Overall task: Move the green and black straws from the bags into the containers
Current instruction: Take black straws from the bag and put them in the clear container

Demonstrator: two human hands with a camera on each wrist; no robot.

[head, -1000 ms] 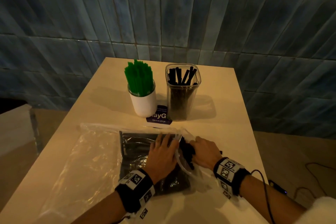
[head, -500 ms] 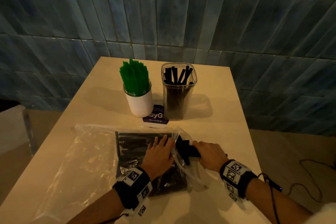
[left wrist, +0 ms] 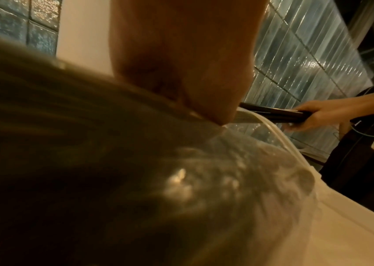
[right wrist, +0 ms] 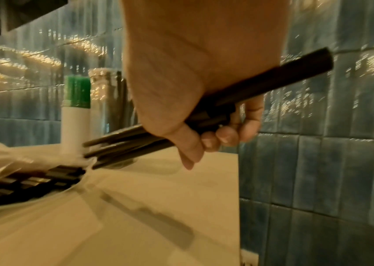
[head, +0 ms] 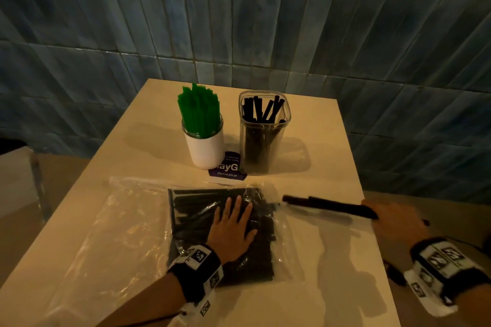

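Observation:
My left hand (head: 233, 223) lies flat, fingers straight, pressing on a clear plastic bag (head: 127, 233) that holds a pack of black straws (head: 196, 210). My right hand (head: 393, 223) grips a bundle of black straws (head: 329, 206) clear of the bag's mouth, above the table's right side; the wrist view shows fingers curled round the bundle (right wrist: 249, 91). At the back stand a white cup (head: 206, 148) full of green straws (head: 199, 111) and a clear square container (head: 263, 135) with black straws in it.
A purple printed card (head: 228, 168) lies under the two containers. The beige table (head: 332, 260) has its right edge close under my right hand. A blue tiled wall (head: 265, 21) rises behind. Floor and a cable lie to the right.
My right hand has pulled the bundle of black straws out of the bag's mouth and swung it to the right. The left hand stays pressed on the bag.

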